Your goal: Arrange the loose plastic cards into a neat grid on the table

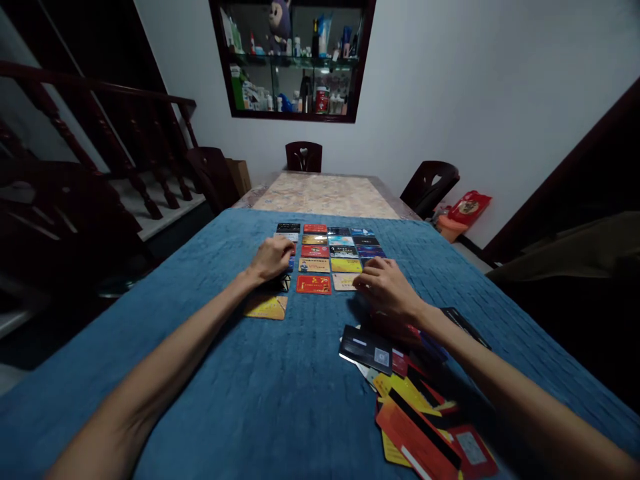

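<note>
Several cards lie in rows on a blue cloth, among them a red card (pixel 313 285), a yellow card (pixel 346 265) and a cream card (pixel 344 282). My left hand (pixel 271 259) is over the leftmost column, its fingers curled together and partly covering the cards there. Nearer me on that side sits a yellow-orange card (pixel 267 307). At the right end of the nearest row, my right hand (pixel 389 287) has bent fingers beside the cream card's edge. Whatever either hand's fingertips hold, if anything, is hidden. Below my right forearm spreads a loose pile with an orange card (pixel 417 433) and a black card (pixel 366 348).
The blue cloth (pixel 215 400) covers the near part of a long table, whose patterned top (pixel 325 192) shows beyond. Dark chairs (pixel 304 157) stand around it. Another black card (pixel 465 327) lies right of my forearm. A display cabinet (pixel 295 117) is set in the wall.
</note>
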`<state>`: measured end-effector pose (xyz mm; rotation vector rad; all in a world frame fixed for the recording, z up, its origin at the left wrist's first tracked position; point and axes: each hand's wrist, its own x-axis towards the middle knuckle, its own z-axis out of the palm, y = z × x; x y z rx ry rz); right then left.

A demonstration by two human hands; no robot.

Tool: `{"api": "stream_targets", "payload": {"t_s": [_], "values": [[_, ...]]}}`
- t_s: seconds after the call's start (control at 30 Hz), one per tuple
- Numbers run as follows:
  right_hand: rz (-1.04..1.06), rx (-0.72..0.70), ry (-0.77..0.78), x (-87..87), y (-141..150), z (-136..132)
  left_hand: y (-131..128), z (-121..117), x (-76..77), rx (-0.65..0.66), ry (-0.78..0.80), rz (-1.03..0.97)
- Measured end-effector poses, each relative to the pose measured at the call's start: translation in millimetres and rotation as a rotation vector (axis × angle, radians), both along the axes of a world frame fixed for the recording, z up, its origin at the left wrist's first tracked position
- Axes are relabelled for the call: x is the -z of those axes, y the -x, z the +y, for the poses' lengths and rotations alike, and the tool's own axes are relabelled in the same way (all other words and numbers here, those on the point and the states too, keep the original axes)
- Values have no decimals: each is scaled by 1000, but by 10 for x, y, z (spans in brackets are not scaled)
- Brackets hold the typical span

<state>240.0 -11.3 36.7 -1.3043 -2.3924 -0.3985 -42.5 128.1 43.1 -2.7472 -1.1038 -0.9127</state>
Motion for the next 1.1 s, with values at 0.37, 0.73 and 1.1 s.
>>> {"api": "stream_targets", "payload": {"t_s": [0.37, 0.73, 1.1], "values": [[74, -97, -2, 139, -43, -461, -362, -1111, 220, 338, 58, 135], [131, -116, 176, 110, 8, -694, -419, -1562, 292, 627, 224, 196], [149, -166, 212, 170, 26, -712, -426, -1546, 335, 589, 221, 207]]}}
